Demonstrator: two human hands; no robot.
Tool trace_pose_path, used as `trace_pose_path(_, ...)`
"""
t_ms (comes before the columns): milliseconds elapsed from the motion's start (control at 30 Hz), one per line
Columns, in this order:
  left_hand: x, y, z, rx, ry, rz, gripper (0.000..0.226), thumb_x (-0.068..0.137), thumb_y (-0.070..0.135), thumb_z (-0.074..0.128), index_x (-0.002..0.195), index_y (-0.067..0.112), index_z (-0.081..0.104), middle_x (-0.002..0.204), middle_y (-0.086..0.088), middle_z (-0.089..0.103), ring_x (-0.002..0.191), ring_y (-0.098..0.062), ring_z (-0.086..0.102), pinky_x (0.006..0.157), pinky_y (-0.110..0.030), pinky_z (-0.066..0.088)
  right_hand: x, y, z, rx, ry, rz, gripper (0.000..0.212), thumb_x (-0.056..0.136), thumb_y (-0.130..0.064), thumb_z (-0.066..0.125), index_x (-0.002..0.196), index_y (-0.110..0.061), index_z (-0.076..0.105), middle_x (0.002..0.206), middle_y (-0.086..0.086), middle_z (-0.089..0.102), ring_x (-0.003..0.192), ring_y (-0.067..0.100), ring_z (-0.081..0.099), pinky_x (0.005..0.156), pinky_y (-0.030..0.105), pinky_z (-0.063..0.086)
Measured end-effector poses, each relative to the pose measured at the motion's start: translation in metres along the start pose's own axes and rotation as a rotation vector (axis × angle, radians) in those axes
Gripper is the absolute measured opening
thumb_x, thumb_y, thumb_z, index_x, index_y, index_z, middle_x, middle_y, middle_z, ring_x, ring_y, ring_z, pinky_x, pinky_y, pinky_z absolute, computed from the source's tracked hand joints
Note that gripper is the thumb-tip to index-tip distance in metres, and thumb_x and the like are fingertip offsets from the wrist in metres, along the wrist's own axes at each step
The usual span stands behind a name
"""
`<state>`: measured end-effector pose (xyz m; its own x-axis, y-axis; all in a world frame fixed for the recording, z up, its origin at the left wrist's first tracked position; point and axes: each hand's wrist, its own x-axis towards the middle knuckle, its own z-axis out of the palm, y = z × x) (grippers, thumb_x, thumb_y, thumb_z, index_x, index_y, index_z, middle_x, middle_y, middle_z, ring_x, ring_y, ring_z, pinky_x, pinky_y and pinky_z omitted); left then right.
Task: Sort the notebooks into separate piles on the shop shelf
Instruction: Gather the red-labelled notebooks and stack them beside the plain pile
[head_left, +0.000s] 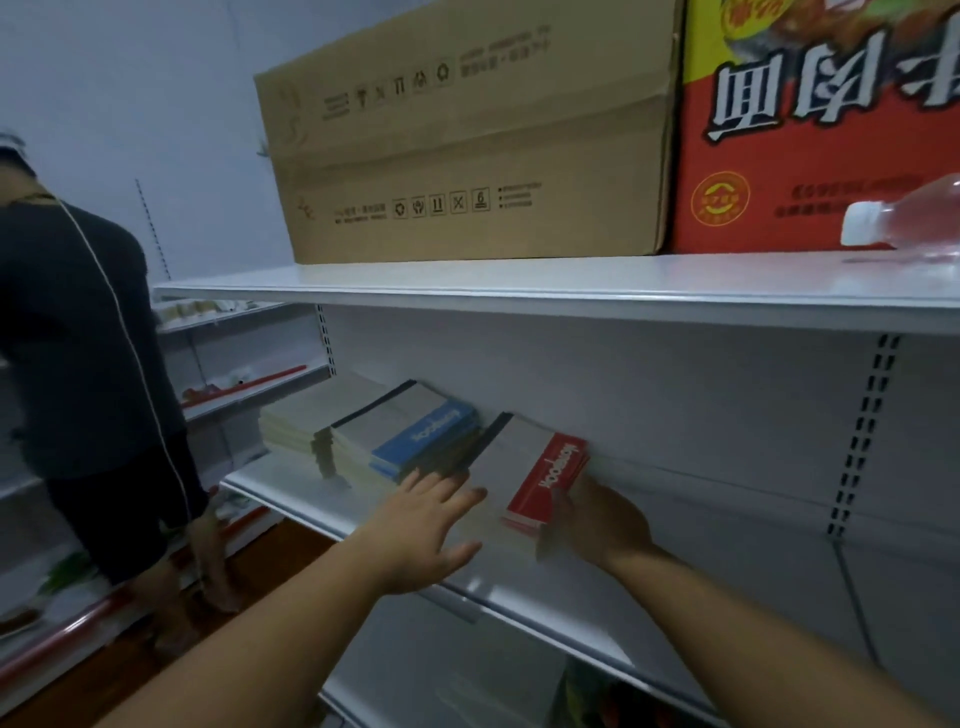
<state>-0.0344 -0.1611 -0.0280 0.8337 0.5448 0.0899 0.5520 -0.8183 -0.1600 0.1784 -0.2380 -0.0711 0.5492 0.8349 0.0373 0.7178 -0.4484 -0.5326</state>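
Observation:
Three piles of notebooks lie on the white middle shelf. At the left is a pile of plain beige notebooks. Beside it stands a pile with blue-banded covers. The right pile has red-banded covers. My right hand grips the near right corner of the red pile, thumb on its front edge. My left hand is spread flat with straight fingers, its fingertips reaching the near edges of the blue and red piles.
A brown carton, a red printed carton and a lying plastic bottle sit on the upper shelf. A person in dark clothes bends over at the left, by further shelves. Slotted uprights run down the back wall.

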Motion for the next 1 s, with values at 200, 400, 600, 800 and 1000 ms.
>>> trace_pose_path(200,0.031,-0.022,0.01,-0.009,-0.003,-0.028,0.064,0.094,0.058,0.033,0.151,0.035,0.014,0.159,0.003,0.015,0.146,-0.016,0.013,0.118,-0.037,0.009,0.044,-0.007,0.018,0.274,-0.165,0.173,0.06,0.094,-0.059,0.033,0.121,-0.013,0.061,0.121,0.01,0.063,0.109,0.026,0.06,0.093,0.032,0.045)
trace_pose_path(400,0.067,-0.031,0.024,-0.155,0.013,0.043,0.063,0.096,0.054,0.035,0.151,0.033,0.013,0.161,0.003,0.009,0.147,-0.014,0.005,0.118,-0.033,0.005,0.053,-0.009,0.019,0.494,-0.185,0.299,0.03,0.093,-0.041,0.052,0.098,-0.013,0.063,0.082,0.005,0.063,0.069,0.017,0.059,0.057,0.023,0.042)
trace_pose_path(600,0.093,-0.033,0.03,-0.623,0.017,-0.037,0.066,0.092,0.043,0.055,0.149,0.033,0.023,0.156,0.009,0.022,0.142,-0.015,0.025,0.114,-0.027,0.02,0.04,-0.005,0.003,0.781,-0.04,0.277,0.011,0.093,-0.022,0.056,0.087,-0.018,0.064,0.073,0.001,0.066,0.061,0.014,0.057,0.051,0.021,0.038)
trace_pose_path(800,0.108,-0.046,0.037,-1.624,0.212,-0.292,0.068,0.084,-0.002,0.066,0.145,0.011,0.037,0.141,0.0,0.049,0.125,-0.014,0.05,0.1,-0.025,0.044,0.03,-0.013,0.002,1.237,0.061,0.135,0.016,0.091,-0.012,0.055,0.099,-0.016,0.068,0.096,0.001,0.074,0.089,0.017,0.071,0.081,0.03,0.055)
trace_pose_path(1000,0.094,-0.056,0.037,-1.996,-0.226,-0.215,0.051,0.077,0.003,0.069,0.124,0.015,0.054,0.11,-0.01,0.071,0.098,-0.028,0.069,0.071,-0.036,0.058,0.033,-0.039,0.015,1.068,0.054,0.044,0.02,0.092,-0.013,0.055,0.106,-0.014,0.069,0.102,0.005,0.073,0.095,0.019,0.07,0.086,0.031,0.056)
